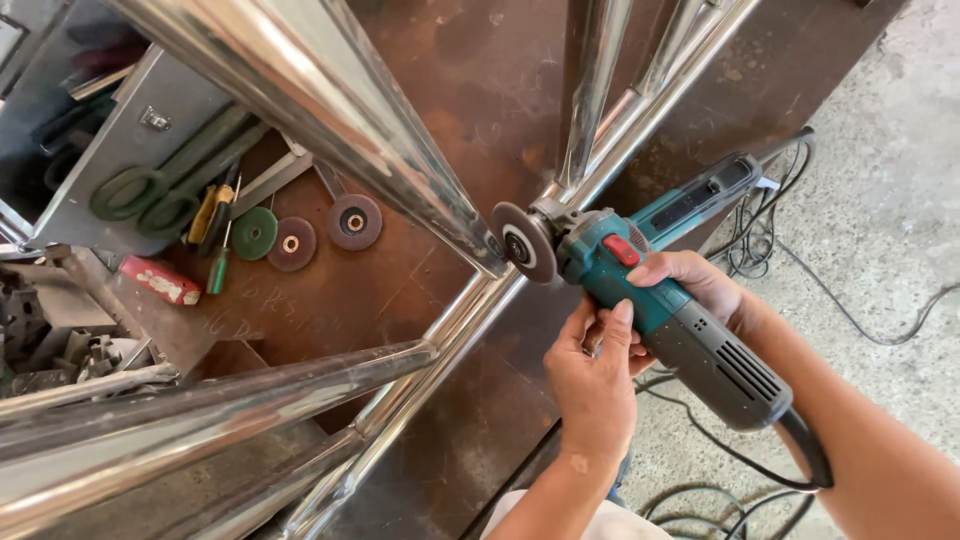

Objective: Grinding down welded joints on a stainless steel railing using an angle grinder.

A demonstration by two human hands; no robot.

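grinder at the tube joint

i see both of my hands wrapped around a teal and grey angle grinder (670, 310). my right hand (700, 285) has its grip closed over the top of the body; my left hand (595, 385) pinches it from below. the disc (527, 242) touches the joint of the shiny steel tube frame (470, 300). on the rusty counter (440, 80), an open grey metal box (110, 150) holds green shears (165, 185); spare discs (305, 232) lie beside it.
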